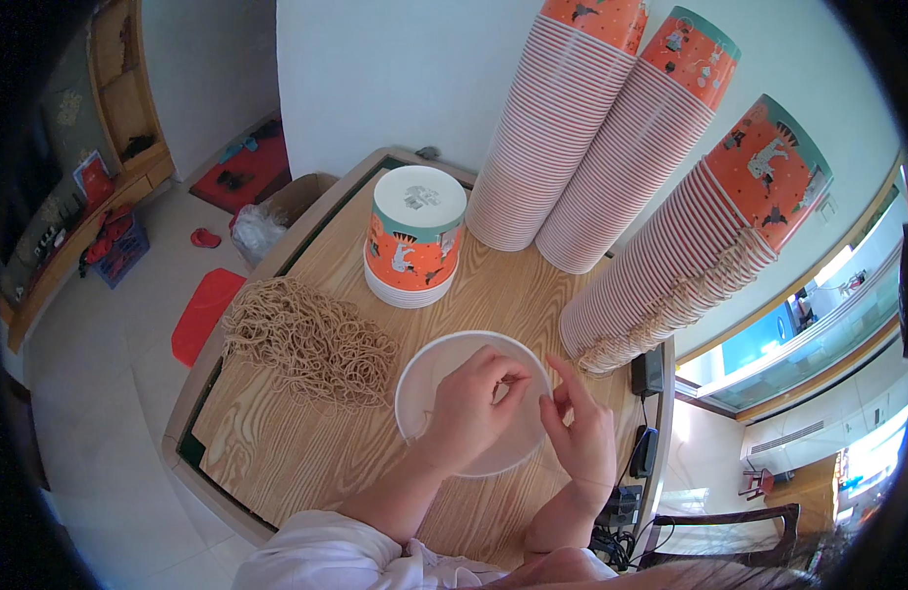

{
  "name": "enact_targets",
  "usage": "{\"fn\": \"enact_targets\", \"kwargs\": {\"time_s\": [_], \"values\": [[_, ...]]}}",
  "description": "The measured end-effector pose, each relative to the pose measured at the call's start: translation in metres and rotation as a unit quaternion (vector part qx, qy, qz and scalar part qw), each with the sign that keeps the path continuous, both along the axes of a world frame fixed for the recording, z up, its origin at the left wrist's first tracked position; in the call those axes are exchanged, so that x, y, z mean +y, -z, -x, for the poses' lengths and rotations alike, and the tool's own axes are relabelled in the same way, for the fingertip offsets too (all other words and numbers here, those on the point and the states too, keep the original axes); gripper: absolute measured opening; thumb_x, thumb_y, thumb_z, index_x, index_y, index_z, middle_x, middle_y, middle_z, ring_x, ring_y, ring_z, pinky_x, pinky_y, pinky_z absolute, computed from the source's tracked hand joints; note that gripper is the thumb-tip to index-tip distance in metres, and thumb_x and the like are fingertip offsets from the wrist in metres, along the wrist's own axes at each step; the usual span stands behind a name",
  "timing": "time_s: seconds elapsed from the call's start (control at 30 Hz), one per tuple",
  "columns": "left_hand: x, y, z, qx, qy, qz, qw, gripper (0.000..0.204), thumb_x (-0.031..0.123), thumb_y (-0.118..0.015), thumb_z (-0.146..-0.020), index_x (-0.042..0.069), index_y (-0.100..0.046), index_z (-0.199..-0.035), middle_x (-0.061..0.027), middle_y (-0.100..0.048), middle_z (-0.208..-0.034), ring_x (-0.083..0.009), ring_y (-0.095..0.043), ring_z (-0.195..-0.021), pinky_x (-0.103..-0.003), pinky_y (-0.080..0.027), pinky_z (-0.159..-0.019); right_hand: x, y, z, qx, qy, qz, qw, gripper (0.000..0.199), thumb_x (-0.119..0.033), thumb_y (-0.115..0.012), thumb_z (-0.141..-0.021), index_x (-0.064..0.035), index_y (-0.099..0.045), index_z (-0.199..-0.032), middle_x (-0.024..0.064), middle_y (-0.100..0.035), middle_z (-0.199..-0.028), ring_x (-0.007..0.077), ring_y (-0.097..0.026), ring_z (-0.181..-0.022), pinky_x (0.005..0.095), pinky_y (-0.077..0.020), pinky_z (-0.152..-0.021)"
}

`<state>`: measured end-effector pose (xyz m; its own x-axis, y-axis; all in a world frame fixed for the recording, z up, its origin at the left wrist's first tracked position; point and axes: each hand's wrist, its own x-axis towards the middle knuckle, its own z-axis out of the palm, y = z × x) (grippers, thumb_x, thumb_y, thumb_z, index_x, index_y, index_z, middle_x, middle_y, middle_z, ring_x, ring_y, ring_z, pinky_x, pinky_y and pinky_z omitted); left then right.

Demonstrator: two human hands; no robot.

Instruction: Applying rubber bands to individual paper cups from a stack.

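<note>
A round white paper tub (411,379) stands open side up on the wooden table, in front of me. Over its mouth is my left hand (476,405), thumb and forefinger pinched together; whatever lies between them is too small to make out. My right hand (580,433) is held at the tub's right rim, its thumb and forefinger apart, with nothing plainly visible in it. Left of the tub lies a loose heap of tan cord (306,339). Behind it, a short stack of orange-and-green printed tubs (414,241) rests upside down.
Tall stacks of nested tubs (552,128) rise at the back against the wall. The right-hand stack (670,256) has tan cord strands (690,300) draped along it. Black power adapters (645,374) and cables line the table's right edge. A red stool (206,315) stands beyond the left edge.
</note>
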<state>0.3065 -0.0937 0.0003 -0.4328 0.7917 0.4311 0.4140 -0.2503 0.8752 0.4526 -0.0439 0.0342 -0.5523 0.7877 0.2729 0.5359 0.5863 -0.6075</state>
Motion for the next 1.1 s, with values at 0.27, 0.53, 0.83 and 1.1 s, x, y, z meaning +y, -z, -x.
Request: {"fn": "enact_targets", "kwargs": {"time_s": [0.27, 0.53, 0.83, 1.1], "values": [[-0.005, -0.001, 0.006, -0.056, 0.089, 0.041, 0.994, 0.008, 0.007, -0.065, -0.083, 0.004, -0.062, -0.089, -0.007, -0.062, -0.085, -0.0199, -0.062, -0.068, -0.031, -0.049, -0.06, 0.012, 0.017, -0.002, -0.1, -0.024, 0.071, 0.992, 0.051, -0.006, -0.068, -0.078, -0.0115, -0.052, -0.126, 0.0103, -0.06, -0.07, 0.023, -0.061, -0.062, 0.0327, -0.0499, -0.062], [-0.005, 0.001, 0.006, -0.016, 0.097, 0.053, 0.994, 0.008, 0.011, -0.063, -0.085, 0.004, -0.062, -0.089, -0.009, -0.062, -0.086, -0.0255, -0.063, -0.073, -0.034, -0.05, -0.064, 0.007, 0.004, 0.0, 0.111, -0.011, 0.071, 0.991, 0.036, -0.001, -0.073, -0.074, -0.0031, -0.065, -0.108, 0.0076, -0.067, -0.082, 0.0144, -0.063, -0.074, 0.0282, -0.0509, -0.071], [-0.005, -0.001, 0.003, -0.058, 0.12, 0.03, 0.991, 0.009, 0.006, -0.066, -0.084, 0.001, -0.063, -0.09, -0.0081, -0.062, -0.083, -0.017, -0.062, -0.069, -0.028, -0.049, -0.061, 0.01, 0.009, -0.004, 0.11, -0.041, 0.03, 0.993, 0.019, -0.002, -0.069, -0.08, 0.0012, -0.065, -0.098, 0.0116, -0.066, -0.081, 0.0177, -0.063, -0.072, 0.0284, -0.0495, -0.066], [-0.004, -0.005, -0.001, -0.065, 0.096, 0.008, 0.993, 0.009, 0.005, -0.069, -0.082, 0.003, -0.065, -0.089, -0.0046, -0.059, -0.077, -0.0109, -0.055, -0.061, -0.025, -0.044, -0.056, 0.007, 0.01, 0.0, 0.099, -0.025, 0.088, 0.991, 0.012, -0.009, -0.055, -0.091, 0.0011, -0.058, -0.087, 0.0145, -0.059, -0.073, 0.0268, -0.061, -0.065, 0.0338, -0.0468, -0.059]]}}
